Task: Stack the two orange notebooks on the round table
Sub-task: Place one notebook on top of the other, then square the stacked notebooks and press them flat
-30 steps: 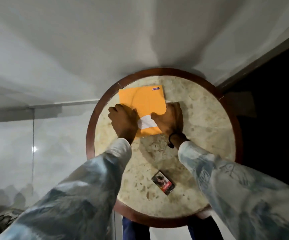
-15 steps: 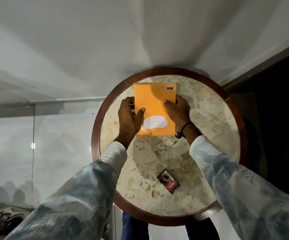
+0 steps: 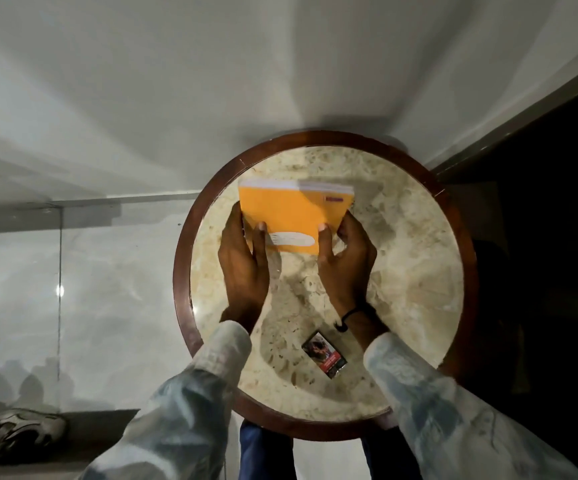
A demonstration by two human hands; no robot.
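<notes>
Two orange notebooks [image 3: 292, 213] are held together as one bundle, tipped up on their near edge over the far half of the round table [image 3: 401, 271]. Their white page edges show along the top, and a white oval label sits near the bottom of the front cover. My left hand [image 3: 246, 261] grips the bundle's left side with the thumb on the cover. My right hand [image 3: 346, 258] grips the right side the same way. The second notebook lies behind the first, only its page edges visible.
A small printed packet [image 3: 325, 355] lies on the marble top near my right wrist. The table has a dark wooden rim [image 3: 181, 271]. A shoe [image 3: 20, 431] sits on the floor at the lower left. A white wall rises behind the table, dark space to the right.
The notebooks lay flat on the table under both hands; now both hands have tilted them upright on their near edge, so the page edges face up.
</notes>
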